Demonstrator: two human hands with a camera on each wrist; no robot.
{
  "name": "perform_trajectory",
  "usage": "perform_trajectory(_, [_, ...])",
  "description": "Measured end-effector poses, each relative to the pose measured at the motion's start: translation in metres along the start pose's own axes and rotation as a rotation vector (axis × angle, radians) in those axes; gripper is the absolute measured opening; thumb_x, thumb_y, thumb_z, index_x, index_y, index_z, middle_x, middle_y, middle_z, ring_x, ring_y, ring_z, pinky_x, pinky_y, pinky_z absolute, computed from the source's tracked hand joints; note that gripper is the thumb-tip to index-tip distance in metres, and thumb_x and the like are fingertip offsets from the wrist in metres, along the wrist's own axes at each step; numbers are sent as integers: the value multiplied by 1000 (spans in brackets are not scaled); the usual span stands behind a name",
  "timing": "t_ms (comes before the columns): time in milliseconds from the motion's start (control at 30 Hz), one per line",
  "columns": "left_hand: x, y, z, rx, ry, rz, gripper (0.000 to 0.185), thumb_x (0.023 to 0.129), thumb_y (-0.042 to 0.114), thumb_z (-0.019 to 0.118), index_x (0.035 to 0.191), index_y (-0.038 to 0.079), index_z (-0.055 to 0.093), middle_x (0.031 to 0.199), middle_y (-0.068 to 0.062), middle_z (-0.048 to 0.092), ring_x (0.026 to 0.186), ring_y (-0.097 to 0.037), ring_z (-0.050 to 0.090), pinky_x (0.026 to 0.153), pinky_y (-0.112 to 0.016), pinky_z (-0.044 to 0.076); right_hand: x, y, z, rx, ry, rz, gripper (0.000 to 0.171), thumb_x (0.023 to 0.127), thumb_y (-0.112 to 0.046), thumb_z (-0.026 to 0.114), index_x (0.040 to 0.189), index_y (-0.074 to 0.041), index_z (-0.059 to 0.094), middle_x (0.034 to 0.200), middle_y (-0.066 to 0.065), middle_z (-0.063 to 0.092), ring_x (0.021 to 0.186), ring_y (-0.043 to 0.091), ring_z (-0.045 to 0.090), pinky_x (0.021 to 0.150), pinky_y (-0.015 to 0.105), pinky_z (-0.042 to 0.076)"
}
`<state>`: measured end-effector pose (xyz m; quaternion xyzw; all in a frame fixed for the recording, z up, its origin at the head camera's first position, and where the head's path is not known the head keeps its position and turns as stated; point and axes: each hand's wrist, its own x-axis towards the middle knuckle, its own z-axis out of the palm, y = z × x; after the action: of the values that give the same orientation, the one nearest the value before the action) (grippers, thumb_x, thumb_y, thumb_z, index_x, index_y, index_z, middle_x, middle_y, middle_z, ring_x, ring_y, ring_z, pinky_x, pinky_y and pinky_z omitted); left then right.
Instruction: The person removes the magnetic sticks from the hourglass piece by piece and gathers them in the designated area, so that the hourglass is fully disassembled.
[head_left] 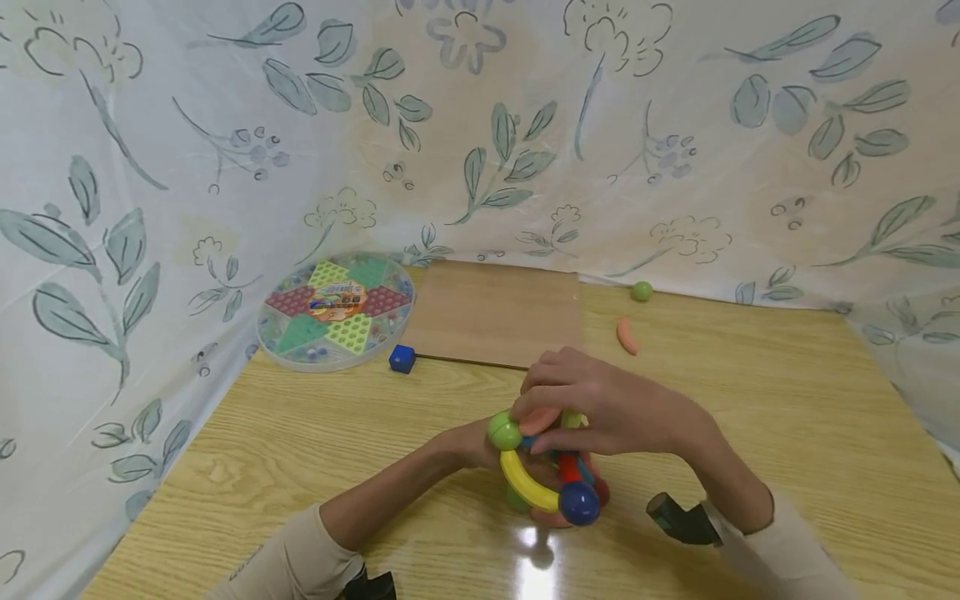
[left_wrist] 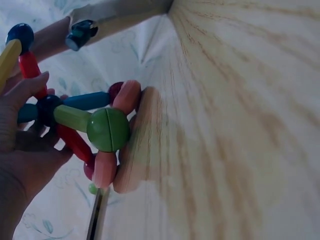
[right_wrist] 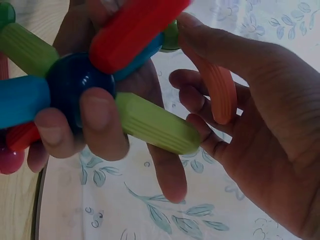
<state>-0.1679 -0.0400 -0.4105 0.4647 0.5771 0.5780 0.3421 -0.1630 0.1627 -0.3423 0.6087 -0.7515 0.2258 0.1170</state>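
While your left hand (left_wrist: 27, 167) curled its fingers round the glossy dark-blue ball (right_wrist: 80, 82) at the heart of a multicoloured rod-and-ball structure (left_wrist: 72, 117), your bent right fingers (head_left: 551, 396) pinched a curved, ribbed salmon-orange rod (right_wrist: 222, 92) beside its seamed green ball (head_left: 504, 431); whether they touched, I couldn't tell. A curved yellow rod (head_left: 525, 485) joined that ball to a shiny navy one. You had the structure low over the wood-grain table (head_left: 750, 417). Beyond lay a blue cube (head_left: 402, 359), a flat brown rectangular board (head_left: 498, 312), a round star-patterned game board (head_left: 378, 302), a loose curved orange rod (head_left: 626, 335) and a small green ball (head_left: 642, 291).
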Motion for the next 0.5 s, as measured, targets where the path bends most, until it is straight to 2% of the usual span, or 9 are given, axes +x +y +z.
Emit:
perform_trajectory(133, [4, 3, 2, 19, -23, 14, 25, 94, -9, 65, 116, -17, 57, 109, -34, 60, 94, 2, 59, 91, -16, 50, 2, 0, 4, -15, 7, -8, 26, 86, -27, 87, 107, -21, 72, 96, -11, 63, 93, 4, 52, 85, 23, 43])
perform_trajectory(233, [4, 4, 2, 35, -24, 9, 28, 94, -9, 66, 119, -18, 56, 114, -38, 59, 97, 2, 60, 93, -17, 51, 3, 0, 6, -24, 12, -12, 23, 88, -26, 86, 106, -21, 73, 91, -11, 59, 89, 4, 47, 82, 22, 39])
perform_trajectory(367, [4, 3, 2, 32, -26, 4, 28, 95, -5, 68, 118, -19, 58, 114, -39, 62, 98, -2, 63, 95, -18, 52, 4, 1, 7, -45, 18, -22, 20, 89, -25, 85, 106, -21, 74, 86, -10, 54, 86, 4, 43, 81, 23, 35])
perform_trajectory(500, [5, 2, 2, 37, -26, 6, 28, 94, -6, 68, 118, -18, 58, 114, -40, 62, 98, -1, 63, 96, -19, 52, 4, 1, 6, -76, 24, -20, 15, 91, -24, 82, 105, -22, 75, 84, -9, 51, 85, 6, 40, 80, 23, 33])
